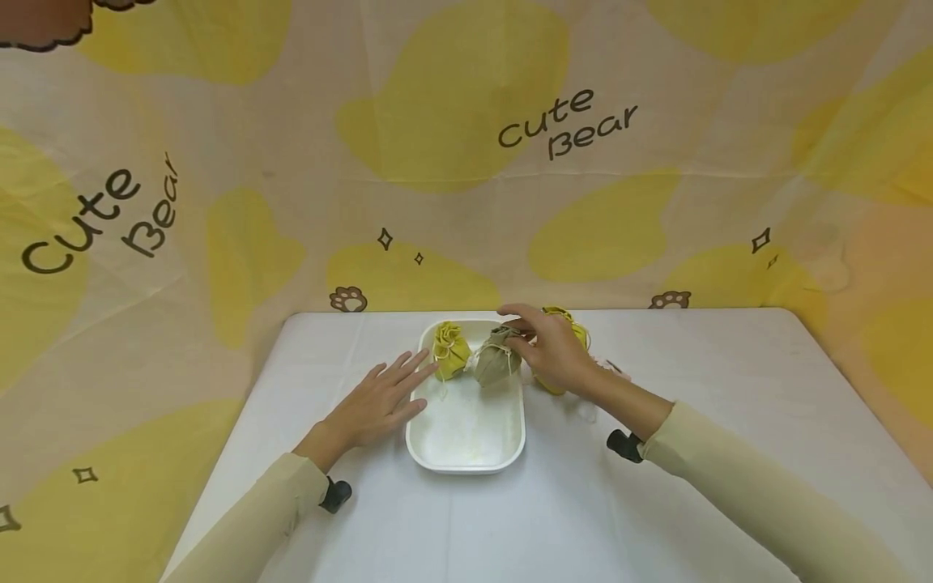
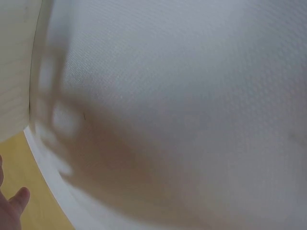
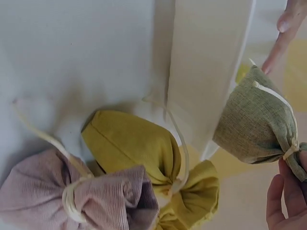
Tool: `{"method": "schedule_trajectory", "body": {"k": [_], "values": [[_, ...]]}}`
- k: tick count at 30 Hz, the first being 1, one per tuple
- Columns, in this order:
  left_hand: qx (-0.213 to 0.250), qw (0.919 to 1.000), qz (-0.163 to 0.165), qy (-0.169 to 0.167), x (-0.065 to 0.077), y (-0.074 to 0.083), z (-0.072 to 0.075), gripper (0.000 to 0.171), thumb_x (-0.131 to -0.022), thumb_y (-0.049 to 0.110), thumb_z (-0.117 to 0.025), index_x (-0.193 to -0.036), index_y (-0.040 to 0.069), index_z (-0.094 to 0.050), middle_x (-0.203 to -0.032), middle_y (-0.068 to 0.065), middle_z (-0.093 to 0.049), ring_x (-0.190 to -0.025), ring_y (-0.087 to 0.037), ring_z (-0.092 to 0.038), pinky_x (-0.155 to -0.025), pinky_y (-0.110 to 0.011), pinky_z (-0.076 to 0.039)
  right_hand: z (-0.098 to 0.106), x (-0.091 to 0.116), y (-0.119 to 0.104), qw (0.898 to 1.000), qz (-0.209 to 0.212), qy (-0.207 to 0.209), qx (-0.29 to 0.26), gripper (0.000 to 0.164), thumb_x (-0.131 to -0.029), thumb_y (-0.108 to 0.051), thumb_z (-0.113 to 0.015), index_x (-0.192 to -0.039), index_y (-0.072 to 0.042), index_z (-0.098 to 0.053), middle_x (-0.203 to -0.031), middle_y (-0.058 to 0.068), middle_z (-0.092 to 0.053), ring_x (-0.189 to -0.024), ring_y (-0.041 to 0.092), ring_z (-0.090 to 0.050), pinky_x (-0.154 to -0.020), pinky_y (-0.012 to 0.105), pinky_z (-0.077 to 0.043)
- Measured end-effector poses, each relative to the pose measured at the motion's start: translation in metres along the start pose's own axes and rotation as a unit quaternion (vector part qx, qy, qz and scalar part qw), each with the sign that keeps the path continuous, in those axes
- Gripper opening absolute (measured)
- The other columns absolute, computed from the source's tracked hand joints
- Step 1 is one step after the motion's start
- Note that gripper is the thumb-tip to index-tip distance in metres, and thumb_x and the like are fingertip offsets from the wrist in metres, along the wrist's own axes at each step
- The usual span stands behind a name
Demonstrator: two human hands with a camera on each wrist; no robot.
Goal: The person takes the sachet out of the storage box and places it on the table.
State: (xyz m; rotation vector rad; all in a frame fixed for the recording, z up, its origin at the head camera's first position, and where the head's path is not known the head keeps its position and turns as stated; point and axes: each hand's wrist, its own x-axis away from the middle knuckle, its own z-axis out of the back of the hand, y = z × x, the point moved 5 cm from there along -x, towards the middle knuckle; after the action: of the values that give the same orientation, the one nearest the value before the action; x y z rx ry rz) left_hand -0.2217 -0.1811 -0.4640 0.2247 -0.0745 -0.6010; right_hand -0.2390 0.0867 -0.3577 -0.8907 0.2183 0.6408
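Note:
A grey-green drawstring pouch (image 1: 497, 364) hangs over the right side of the white tray (image 1: 466, 468), its gathered neck pinched by my right hand (image 1: 554, 348). In the right wrist view, the green pouch (image 3: 256, 120) is tilted, and fingertips (image 3: 288, 189) grip it just past the tied cord. A yellow drawstring pouch (image 1: 451, 352) sits in the tray's far left part. My left hand (image 1: 382, 398) lies with straight, spread fingers at the tray's left rim. Only a bit of that hand shows in the left wrist view, beside the tray wall (image 2: 17, 67).
Right of the tray, partly behind my right hand, lie another yellow pouch (image 3: 134, 146) and a pink corduroy pouch (image 3: 36, 191), both tied with pale cord. The white-covered table (image 1: 692, 380) ends at a patterned cloth backdrop (image 1: 437, 202).

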Motion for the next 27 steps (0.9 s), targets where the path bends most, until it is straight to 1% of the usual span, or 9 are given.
{"method": "schedule_trajectory", "body": {"k": [3, 5, 9, 12, 14, 18, 22, 24, 27], "values": [[0.002, 1.0, 0.001, -0.001, -0.001, 0.001, 0.0, 0.062, -0.104, 0.052, -0.039, -0.16, 0.033, -0.02, -0.166, 0.007, -0.009, -0.152, -0.025, -0.012, -0.117, -0.06, -0.018, 0.01, 0.002, -0.004, 1.0, 0.004, 0.0, -0.003, 0.041, -0.087, 0.006, -0.071, -0.126, -0.002, -0.063, -0.105, 0.015, -0.074, -0.086, 0.025, -0.073, -0.072, 0.038, -0.058], [0.002, 1.0, 0.0, 0.0, 0.0, 0.001, 0.0, 0.062, -0.104, 0.051, -0.04, -0.16, 0.033, -0.02, -0.166, 0.007, -0.009, -0.152, -0.025, -0.012, -0.117, -0.06, -0.018, 0.015, 0.003, -0.006, 1.0, 0.004, -0.004, -0.01, 0.041, -0.087, 0.005, -0.071, -0.126, -0.004, -0.063, -0.105, 0.014, -0.075, -0.088, 0.025, -0.073, -0.071, 0.038, -0.058], [0.0, 1.0, -0.003, 0.001, 0.0, 0.0, 0.001, 0.062, -0.104, 0.052, -0.038, -0.16, 0.033, -0.019, -0.167, 0.008, -0.007, -0.152, -0.026, -0.012, -0.117, -0.06, -0.019, 0.025, 0.007, -0.008, 1.0, 0.007, -0.01, -0.025, 0.042, -0.086, 0.007, -0.072, -0.125, -0.005, -0.064, -0.109, 0.014, -0.074, -0.096, 0.025, -0.073, -0.077, 0.04, -0.059], [-0.003, 1.0, -0.005, 0.001, 0.0, 0.0, 0.001, 0.062, -0.104, 0.054, -0.036, -0.16, 0.033, -0.019, -0.167, 0.009, -0.006, -0.152, -0.027, -0.012, -0.117, -0.06, -0.019, 0.032, 0.01, -0.008, 0.999, 0.006, -0.014, -0.028, 0.043, -0.085, 0.008, -0.072, -0.126, -0.004, -0.063, -0.114, 0.014, -0.072, -0.099, 0.026, -0.072, -0.082, 0.042, -0.058], [-0.001, 1.0, -0.007, 0.003, 0.0, 0.0, 0.0, 0.062, -0.104, 0.053, -0.037, -0.16, 0.033, -0.019, -0.167, 0.008, -0.007, -0.152, -0.027, -0.013, -0.117, -0.06, -0.019, 0.036, 0.013, -0.006, 0.999, 0.003, -0.02, -0.027, 0.044, -0.085, 0.007, -0.073, -0.126, -0.004, -0.063, -0.116, 0.014, -0.071, -0.099, 0.026, -0.072, -0.083, 0.043, -0.058], [-0.004, 1.0, -0.007, 0.004, 0.0, -0.001, -0.002, 0.062, -0.104, 0.053, -0.037, -0.16, 0.034, -0.018, -0.167, 0.009, -0.007, -0.152, -0.026, -0.012, -0.117, -0.06, -0.019, 0.04, 0.021, -0.004, 0.999, -0.005, -0.032, -0.027, 0.046, -0.085, 0.007, -0.073, -0.128, -0.004, -0.062, -0.116, 0.014, -0.071, -0.099, 0.027, -0.072, -0.083, 0.044, -0.058], [-0.003, 1.0, -0.005, 0.002, 0.0, -0.001, -0.002, 0.062, -0.104, 0.051, -0.039, -0.16, 0.034, -0.018, -0.166, 0.009, -0.007, -0.152, -0.025, -0.012, -0.117, -0.06, -0.019, 0.041, 0.029, -0.003, 0.998, -0.011, -0.052, -0.025, 0.045, -0.085, 0.006, -0.072, -0.128, -0.006, -0.063, -0.109, 0.012, -0.074, -0.096, 0.025, -0.073, -0.078, 0.041, -0.058], [-0.002, 1.0, -0.006, 0.003, 0.0, -0.001, -0.001, 0.062, -0.104, 0.051, -0.039, -0.16, 0.034, -0.019, -0.167, 0.008, -0.008, -0.152, -0.025, -0.012, -0.117, -0.06, -0.019, 0.04, 0.033, -0.002, 0.998, -0.008, -0.065, -0.027, 0.043, -0.085, 0.006, -0.071, -0.126, -0.005, -0.064, -0.111, 0.013, -0.073, -0.097, 0.026, -0.073, -0.076, 0.039, -0.058], [-0.006, 1.0, -0.007, 0.003, 0.0, 0.0, 0.001, 0.062, -0.104, 0.053, -0.037, -0.16, 0.032, -0.02, -0.167, 0.007, -0.009, -0.152, -0.026, -0.013, -0.117, -0.06, -0.019, 0.04, 0.039, 0.001, 0.996, 0.002, -0.078, -0.031, 0.039, -0.086, 0.007, -0.07, -0.124, -0.002, -0.065, -0.116, 0.016, -0.071, -0.099, 0.027, -0.072, -0.079, 0.039, -0.059]]}}
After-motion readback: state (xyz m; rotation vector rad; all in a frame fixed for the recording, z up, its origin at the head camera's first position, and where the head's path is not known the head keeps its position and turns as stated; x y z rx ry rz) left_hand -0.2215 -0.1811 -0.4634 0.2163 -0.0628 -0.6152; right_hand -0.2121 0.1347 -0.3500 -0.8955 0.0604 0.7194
